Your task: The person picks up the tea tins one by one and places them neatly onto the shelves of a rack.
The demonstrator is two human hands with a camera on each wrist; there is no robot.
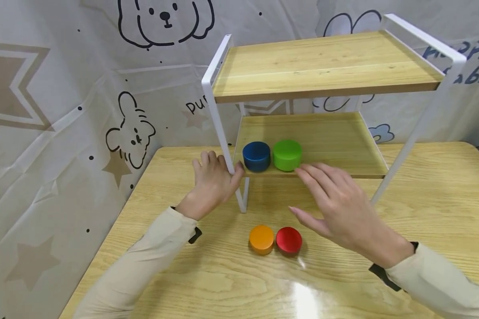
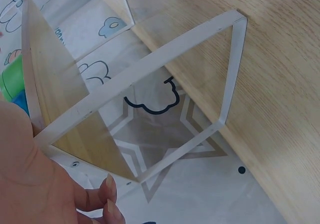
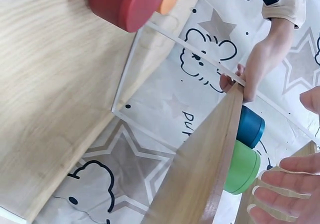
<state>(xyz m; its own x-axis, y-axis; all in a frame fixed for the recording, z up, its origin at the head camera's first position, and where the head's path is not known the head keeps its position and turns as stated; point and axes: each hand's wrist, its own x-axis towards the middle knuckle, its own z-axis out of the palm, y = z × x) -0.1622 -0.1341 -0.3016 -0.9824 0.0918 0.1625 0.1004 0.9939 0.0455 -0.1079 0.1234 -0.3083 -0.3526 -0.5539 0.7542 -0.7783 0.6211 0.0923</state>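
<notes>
A two-tier wooden shelf [image 1: 327, 66] with a white metal frame stands on the table. My left hand [image 1: 213, 179] is at its front left leg, thumb hooked round the leg on the inner side and fingers outside. A short round blue container [image 1: 257, 157] and a similar green container [image 1: 287, 155] sit side by side on the lower tier, at its left front. My right hand [image 1: 335, 201], fingers extended and thumb apart, is just right of the green container; contact cannot be told. A round orange container [image 1: 261, 239] and a red container [image 1: 289, 241] lie on the table before the shelf.
The wooden table [image 1: 207, 283] meets a printed cloth [image 1: 80, 177] hanging at the left and back. Above the containers, the shelf's upper tier overhangs the lower tier [image 1: 335, 137]. The white front right leg [image 1: 403, 150] is beyond my right hand.
</notes>
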